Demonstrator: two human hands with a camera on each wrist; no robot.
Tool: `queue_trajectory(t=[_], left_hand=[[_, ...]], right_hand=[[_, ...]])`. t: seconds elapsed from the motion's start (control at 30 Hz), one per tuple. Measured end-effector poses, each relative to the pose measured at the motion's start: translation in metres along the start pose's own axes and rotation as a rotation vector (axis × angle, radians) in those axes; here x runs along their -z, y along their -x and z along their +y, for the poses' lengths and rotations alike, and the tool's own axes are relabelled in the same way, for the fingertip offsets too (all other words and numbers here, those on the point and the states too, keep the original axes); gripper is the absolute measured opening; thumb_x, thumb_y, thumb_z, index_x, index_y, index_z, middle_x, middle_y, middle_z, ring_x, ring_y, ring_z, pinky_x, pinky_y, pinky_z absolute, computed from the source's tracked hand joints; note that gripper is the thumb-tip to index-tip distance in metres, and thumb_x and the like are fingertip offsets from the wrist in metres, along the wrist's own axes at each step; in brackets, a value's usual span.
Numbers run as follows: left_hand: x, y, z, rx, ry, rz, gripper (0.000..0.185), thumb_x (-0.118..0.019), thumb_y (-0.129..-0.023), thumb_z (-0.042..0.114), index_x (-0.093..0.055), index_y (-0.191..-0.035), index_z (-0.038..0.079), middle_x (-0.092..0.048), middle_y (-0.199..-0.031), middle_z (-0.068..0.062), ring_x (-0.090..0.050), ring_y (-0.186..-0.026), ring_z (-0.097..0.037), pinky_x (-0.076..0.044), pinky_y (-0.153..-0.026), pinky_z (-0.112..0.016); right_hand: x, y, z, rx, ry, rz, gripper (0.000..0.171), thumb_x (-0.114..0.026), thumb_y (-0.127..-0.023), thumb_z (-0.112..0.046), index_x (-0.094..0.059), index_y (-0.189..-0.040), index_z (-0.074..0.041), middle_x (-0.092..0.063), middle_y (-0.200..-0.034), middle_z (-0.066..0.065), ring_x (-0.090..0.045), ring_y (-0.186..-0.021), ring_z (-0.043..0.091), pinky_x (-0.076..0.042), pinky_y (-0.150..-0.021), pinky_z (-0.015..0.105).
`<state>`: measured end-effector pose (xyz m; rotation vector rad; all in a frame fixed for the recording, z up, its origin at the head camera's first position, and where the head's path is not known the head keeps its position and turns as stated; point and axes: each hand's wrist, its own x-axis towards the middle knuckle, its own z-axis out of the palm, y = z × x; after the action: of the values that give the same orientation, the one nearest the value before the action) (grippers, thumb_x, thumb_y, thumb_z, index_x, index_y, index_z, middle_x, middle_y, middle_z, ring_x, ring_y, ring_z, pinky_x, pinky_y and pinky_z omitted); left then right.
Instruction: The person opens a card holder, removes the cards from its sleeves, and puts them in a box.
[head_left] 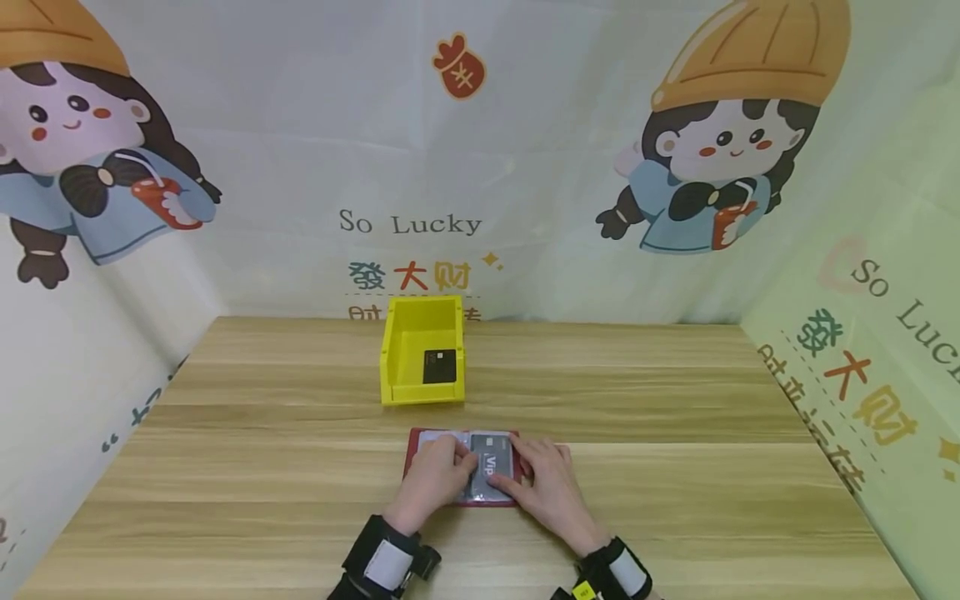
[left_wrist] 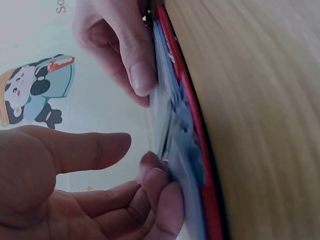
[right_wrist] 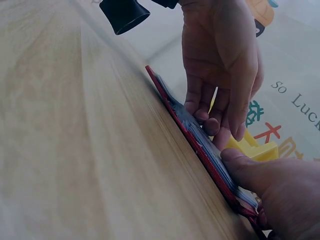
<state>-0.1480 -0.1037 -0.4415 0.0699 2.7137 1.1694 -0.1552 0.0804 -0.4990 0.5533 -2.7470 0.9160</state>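
A red card holder [head_left: 413,442] lies open on the wooden tabletop [head_left: 262,417], just below the centre of the head view, with clear plastic sleeves [left_wrist: 162,55] inside its cover. A grey card [head_left: 491,454] marked "VIP" shows on the right-hand side of the holder, its lettering turned sideways. The left hand [head_left: 438,468] reaches over the left part of the holder; its bent fingers touch the sleeves near the grey card's left edge, and in the left wrist view its thumb stands well apart from them, pinching nothing. The right hand [head_left: 551,487] holds the holder's right side, thumb pressed on top near the lower part of the grey card and fingers at the outer edge; how far they reach underneath cannot be told. Above the holder, a little left of centre, a yellow bin [head_left: 422,395] stands on the tabletop with a black card [head_left: 439,367] in its lower right part. Dark bands wrap both wrists along the bottom of the head view. Behind, a pale backdrop [head_left: 540,150] bears cartoon figures in orange hats at upper left and upper right, with the words "So Lucky" between them, lower down.
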Motion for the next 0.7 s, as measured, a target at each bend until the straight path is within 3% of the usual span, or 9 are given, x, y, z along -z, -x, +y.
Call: queue_trajectory(t=[0.1,0.27,0.4,0.5,0.63,0.7], left_hand=[[0.003,-0.001,-0.002,0.034,0.055,-0.033,0.021,-0.062,-0.098,0.016,-0.07,-0.096,-0.004,-0.05,-0.064,-0.001,-0.048,-0.055,-0.013,-0.036,-0.051,-0.024],[0.007,-0.006,-0.005,0.023,0.083,-0.045,0.024,-0.062,-0.097,0.016,-0.072,-0.086,-0.002,-0.039,-0.056,0.004,-0.039,-0.051,-0.011,-0.029,-0.049,-0.024],[0.009,-0.01,-0.009,0.007,0.061,-0.038,0.024,-0.064,-0.096,0.017,-0.073,-0.084,-0.002,-0.04,-0.057,0.004,-0.039,-0.052,-0.01,-0.028,-0.05,-0.023],[0.009,-0.012,-0.011,0.018,0.024,-0.028,0.026,-0.065,-0.096,0.019,-0.071,-0.077,0.001,-0.041,-0.059,0.005,-0.04,-0.054,-0.009,-0.028,-0.05,-0.023],[0.01,-0.014,-0.012,0.052,-0.008,-0.029,0.034,-0.068,-0.095,0.024,-0.065,-0.066,0.006,-0.038,-0.056,0.006,-0.038,-0.053,-0.01,-0.026,-0.05,-0.023],[0.01,-0.015,-0.012,0.069,-0.015,-0.029,0.036,-0.07,-0.094,0.027,-0.064,-0.064,0.007,-0.038,-0.054,0.006,-0.039,-0.052,-0.01,-0.025,-0.05,-0.024]], right_hand=[[0.0,0.0,0.0,0.0,0.008,-0.002,0.066,-0.081,-0.081,-0.042,-0.065,-0.13,-0.001,-0.051,-0.075,-0.009,-0.038,-0.077,0.007,-0.028,-0.08,0.03],[0.0,0.0,-0.001,-0.01,0.024,-0.007,0.067,-0.081,-0.081,-0.043,-0.065,-0.131,-0.002,-0.05,-0.074,-0.008,-0.038,-0.077,0.008,-0.028,-0.081,0.031],[0.0,-0.001,-0.002,-0.03,0.02,-0.017,0.067,-0.081,-0.08,-0.043,-0.065,-0.131,-0.003,-0.059,-0.08,-0.005,-0.04,-0.079,0.009,-0.03,-0.083,0.033],[0.0,-0.002,-0.002,-0.042,0.011,-0.022,0.068,-0.082,-0.08,-0.043,-0.065,-0.132,-0.003,-0.07,-0.093,0.002,-0.047,-0.083,0.012,-0.032,-0.084,0.034],[0.0,-0.002,-0.001,-0.04,-0.006,-0.028,0.068,-0.082,-0.08,-0.043,-0.064,-0.133,-0.004,-0.073,-0.107,0.008,-0.052,-0.089,0.015,-0.033,-0.085,0.036],[0.0,-0.002,-0.001,-0.035,-0.018,-0.033,0.067,-0.081,-0.081,-0.043,-0.063,-0.134,-0.005,-0.073,-0.106,0.007,-0.052,-0.089,0.016,-0.033,-0.086,0.036]])
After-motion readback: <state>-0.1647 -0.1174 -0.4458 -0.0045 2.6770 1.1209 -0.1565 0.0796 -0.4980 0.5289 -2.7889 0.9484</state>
